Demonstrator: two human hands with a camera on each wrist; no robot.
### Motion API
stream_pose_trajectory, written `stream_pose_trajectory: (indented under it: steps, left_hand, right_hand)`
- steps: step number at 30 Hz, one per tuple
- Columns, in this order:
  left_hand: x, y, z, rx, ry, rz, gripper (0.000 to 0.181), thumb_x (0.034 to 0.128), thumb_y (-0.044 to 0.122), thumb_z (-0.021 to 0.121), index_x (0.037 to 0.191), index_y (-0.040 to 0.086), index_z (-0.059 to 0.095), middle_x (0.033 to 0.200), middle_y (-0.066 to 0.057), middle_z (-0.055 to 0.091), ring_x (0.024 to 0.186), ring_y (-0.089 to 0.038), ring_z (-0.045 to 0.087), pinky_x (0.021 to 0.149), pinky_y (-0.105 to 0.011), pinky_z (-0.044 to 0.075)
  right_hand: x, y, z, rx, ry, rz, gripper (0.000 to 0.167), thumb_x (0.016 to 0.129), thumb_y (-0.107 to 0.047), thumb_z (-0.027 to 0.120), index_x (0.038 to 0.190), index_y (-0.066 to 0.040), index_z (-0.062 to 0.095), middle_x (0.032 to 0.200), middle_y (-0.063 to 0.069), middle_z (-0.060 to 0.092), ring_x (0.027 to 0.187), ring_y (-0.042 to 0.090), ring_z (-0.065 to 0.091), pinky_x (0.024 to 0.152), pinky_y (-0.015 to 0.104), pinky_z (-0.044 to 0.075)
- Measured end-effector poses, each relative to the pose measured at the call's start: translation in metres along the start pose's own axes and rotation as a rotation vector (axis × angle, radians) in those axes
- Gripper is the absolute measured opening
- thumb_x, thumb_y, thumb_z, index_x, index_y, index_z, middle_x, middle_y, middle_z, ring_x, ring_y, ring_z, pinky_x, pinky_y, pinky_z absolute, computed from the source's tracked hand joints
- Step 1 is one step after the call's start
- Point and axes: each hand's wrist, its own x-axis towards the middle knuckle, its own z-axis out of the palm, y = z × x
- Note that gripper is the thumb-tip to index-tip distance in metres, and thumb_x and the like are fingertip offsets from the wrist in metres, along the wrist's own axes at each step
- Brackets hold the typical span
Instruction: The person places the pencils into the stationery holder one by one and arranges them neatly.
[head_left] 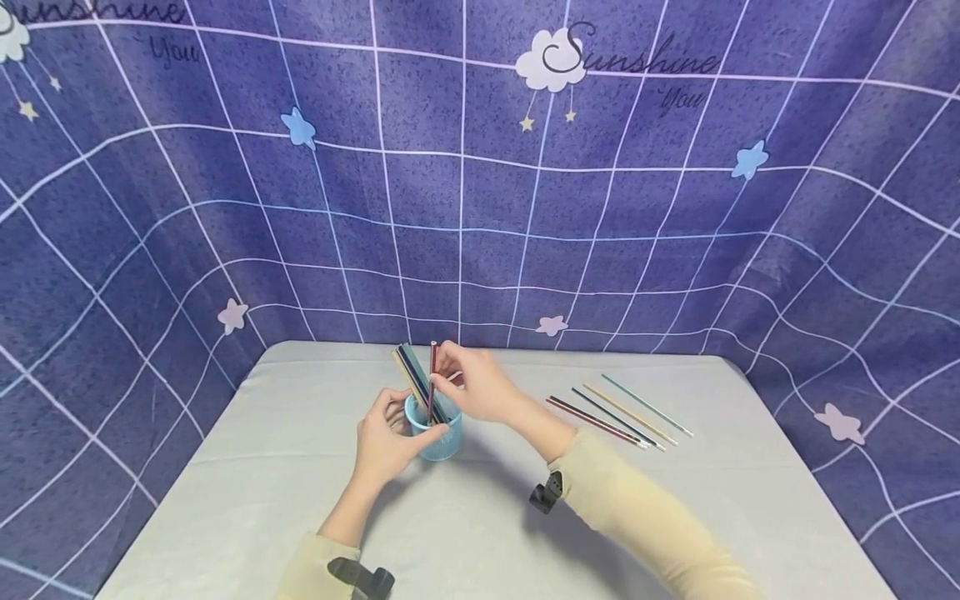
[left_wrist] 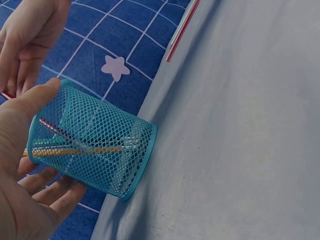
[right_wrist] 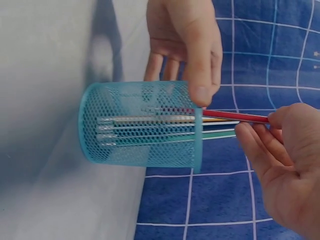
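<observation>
A light-blue mesh pencil cup (head_left: 442,450) stands on the table with several pencils (head_left: 407,363) leaning in it, yellowish, dark and teal. My left hand (head_left: 384,442) holds the cup near its rim, thumb on one side and fingers round the other. Between thumb and fingertips, my right hand (head_left: 483,385) pinches a red pencil (right_wrist: 235,115) above the rim. That pencil's lower end is inside the cup, visible through the mesh in the right wrist view; whether it touches the bottom I cannot tell.
To the right of the cup, several pencils lie side by side on the white-covered table (head_left: 750,517): a red pencil (head_left: 596,422), a dark one, a tan one (head_left: 630,414) and a teal one (head_left: 647,404). A blue gridded cloth (head_left: 420,192) rises behind and at both sides.
</observation>
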Motion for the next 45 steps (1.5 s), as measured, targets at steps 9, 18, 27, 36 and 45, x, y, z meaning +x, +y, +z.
stream_pose_trajectory:
  steps: [9, 18, 27, 36, 45]
  left_hand:
    - [0.0, 0.0, 0.0, -0.002, -0.007, 0.011, 0.071, 0.0705, 0.023, 0.102, 0.125, 0.003, 0.061, 0.132, -0.019, 0.075, 0.119, -0.038, 0.075, 0.101, -0.047, 0.065]
    - [0.0, 0.002, -0.001, 0.005, -0.02, 0.011, 0.069, 0.071, 0.024, 0.102, 0.123, 0.004, 0.061, 0.134, -0.017, 0.074, 0.121, -0.037, 0.075, 0.101, -0.048, 0.065]
    - [-0.001, -0.001, 0.001, 0.005, -0.006, 0.019, 0.066, 0.0704, 0.023, 0.102, 0.118, 0.005, 0.061, 0.127, -0.016, 0.078, 0.119, -0.037, 0.076, 0.101, -0.046, 0.065]
    - [-0.001, 0.0, 0.002, -0.026, -0.015, -0.021, 0.065, 0.0694, 0.021, 0.103, 0.118, 0.011, 0.06, 0.128, -0.011, 0.078, 0.122, -0.031, 0.075, 0.105, -0.043, 0.064]
    - [-0.003, 0.0, 0.001, 0.007, 0.003, -0.024, 0.077, 0.0703, 0.025, 0.102, 0.131, 0.008, 0.058, 0.133, -0.019, 0.074, 0.124, -0.039, 0.073, 0.106, -0.05, 0.063]
  right_hand:
    - [0.001, 0.006, 0.013, -0.073, -0.093, -0.002, 0.011, 0.101, -0.008, 0.071, 0.101, -0.005, 0.061, 0.094, 0.008, 0.078, 0.086, 0.018, 0.076, 0.074, 0.01, 0.06]
    - [0.006, 0.008, 0.026, -0.164, -0.113, -0.021, 0.01, 0.1, -0.01, 0.073, 0.098, -0.006, 0.064, 0.091, 0.006, 0.079, 0.082, 0.014, 0.076, 0.073, 0.011, 0.06]
    - [0.019, -0.001, 0.036, -0.235, -0.078, 0.029, 0.01, 0.099, -0.013, 0.076, 0.095, -0.006, 0.071, 0.087, 0.005, 0.081, 0.076, 0.013, 0.076, 0.066, 0.008, 0.057]
    - [0.024, -0.004, 0.042, -0.267, -0.055, 0.049, 0.009, 0.097, -0.012, 0.077, 0.095, -0.005, 0.071, 0.086, 0.005, 0.081, 0.074, 0.012, 0.076, 0.065, 0.007, 0.057]
    - [0.02, 0.003, 0.031, -0.22, -0.041, 0.052, 0.006, 0.096, -0.008, 0.076, 0.094, -0.005, 0.07, 0.084, 0.006, 0.079, 0.071, 0.012, 0.072, 0.063, 0.008, 0.055]
